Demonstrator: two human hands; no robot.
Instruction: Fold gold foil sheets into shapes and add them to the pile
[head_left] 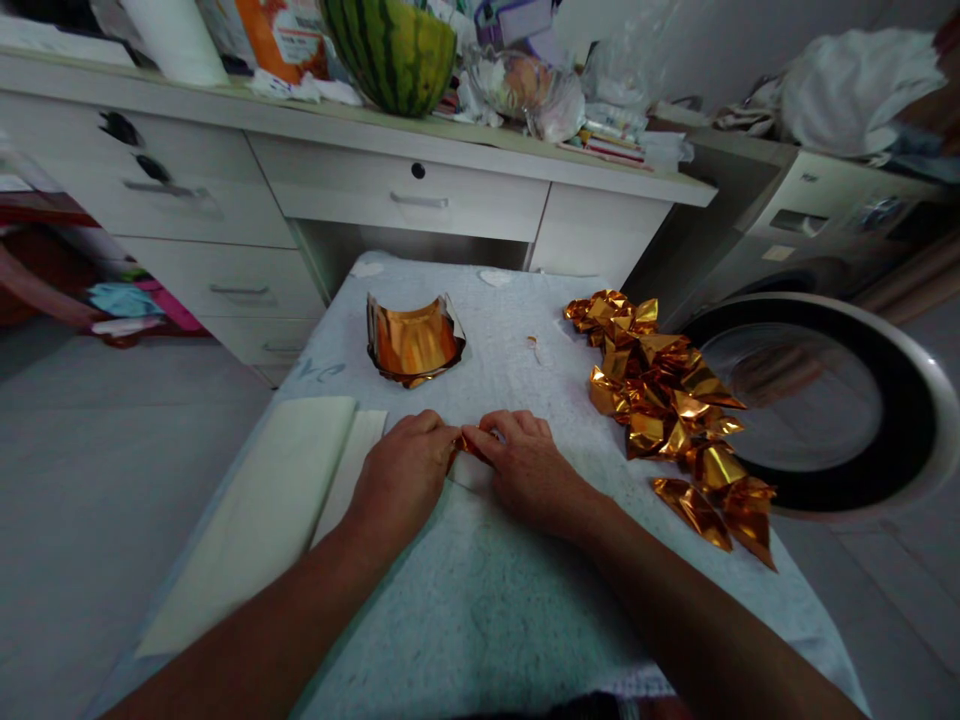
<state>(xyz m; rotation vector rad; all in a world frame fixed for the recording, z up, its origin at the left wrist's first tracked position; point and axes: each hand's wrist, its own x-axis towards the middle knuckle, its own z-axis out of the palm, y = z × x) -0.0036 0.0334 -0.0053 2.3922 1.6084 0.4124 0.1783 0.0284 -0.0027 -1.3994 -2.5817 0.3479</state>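
Observation:
My left hand (409, 465) and my right hand (525, 465) meet over the middle of the cloth-covered table. Between them they pinch a small piece of gold foil paper (456, 445), mostly covered by the fingers. A pale strip of it shows under my right hand. Beyond the hands stands a curved stack of gold foil sheets (416, 340). To the right lies a pile of folded gold foil pieces (660, 380). Left of my left hand are cream paper sheets (255, 500), partly covered by my left forearm.
A white drawer counter (405, 170) runs behind the table, carrying a cut watermelon (394, 50), a glass bowl (517, 80) and bags. On the right, a washing machine (795, 215) has its round door (911, 420) swung open beside the table. A tiny scrap (533, 345) lies on the tablecloth (495, 590).

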